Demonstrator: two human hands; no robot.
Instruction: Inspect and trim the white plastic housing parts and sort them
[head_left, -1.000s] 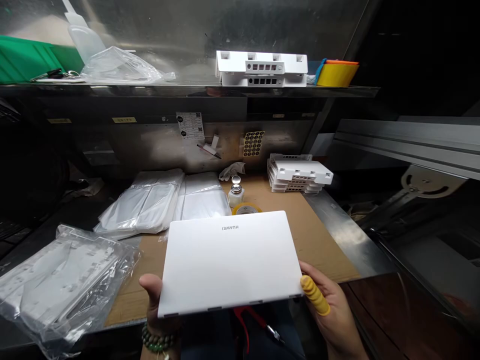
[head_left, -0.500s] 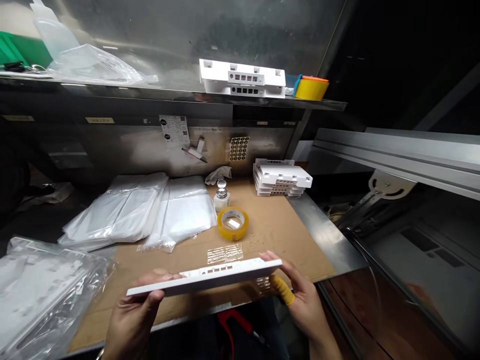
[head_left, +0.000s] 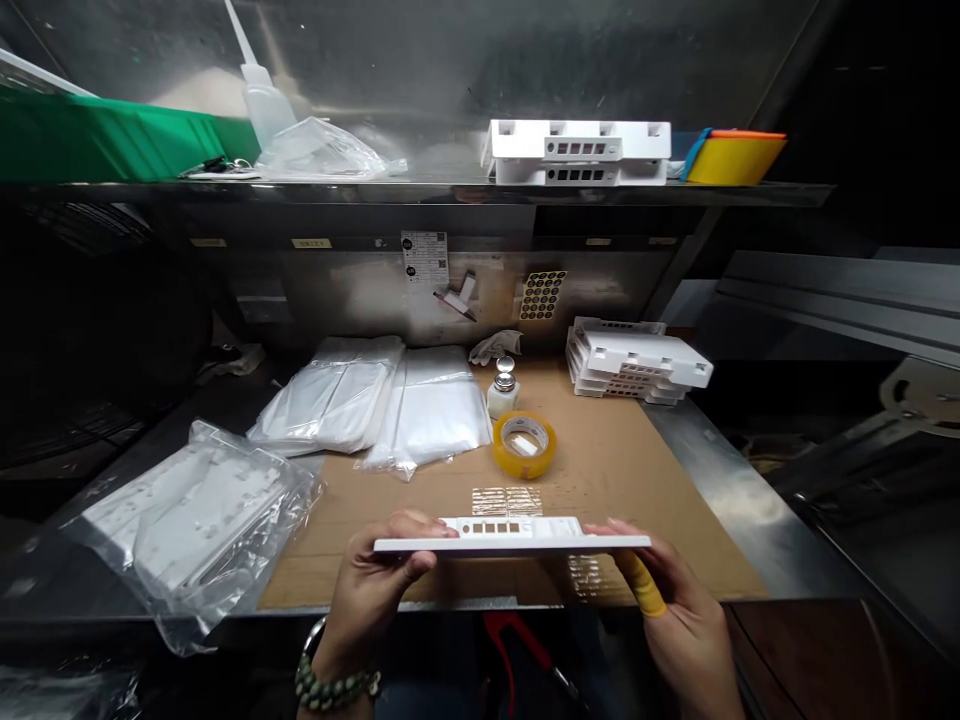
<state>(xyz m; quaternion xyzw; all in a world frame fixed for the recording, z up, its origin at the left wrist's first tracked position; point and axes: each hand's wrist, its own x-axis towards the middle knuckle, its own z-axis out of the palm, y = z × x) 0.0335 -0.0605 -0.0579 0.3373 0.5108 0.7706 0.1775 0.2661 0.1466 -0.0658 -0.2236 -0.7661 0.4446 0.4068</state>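
A flat white plastic housing panel (head_left: 517,543) is held nearly edge-on above the cardboard mat, its row of square port openings showing along the far side. My left hand (head_left: 379,580) grips its left end, thumb below and fingers on top. At the right end my right hand (head_left: 679,600) closes round the panel, and its thumb wears a yellow cover (head_left: 640,583). Just beyond the panel are strips of clear tape (head_left: 506,500) on the cardboard (head_left: 600,470) and a roll of yellowish tape (head_left: 525,462).
Bagged white panels (head_left: 202,510) lie at left, near stacks of clear plastic bags (head_left: 330,395). A small pump bottle (head_left: 502,395) stands behind the tape roll. White housings (head_left: 637,360) are stacked at back right, with more housings (head_left: 581,152) on the shelf. Red-handled pliers (head_left: 525,640) show below the table edge.
My view has swung left, so the scene sits farther right. The panel has gone from tilted to nearly level, showing less of its underside, and both hands keep hold of it.
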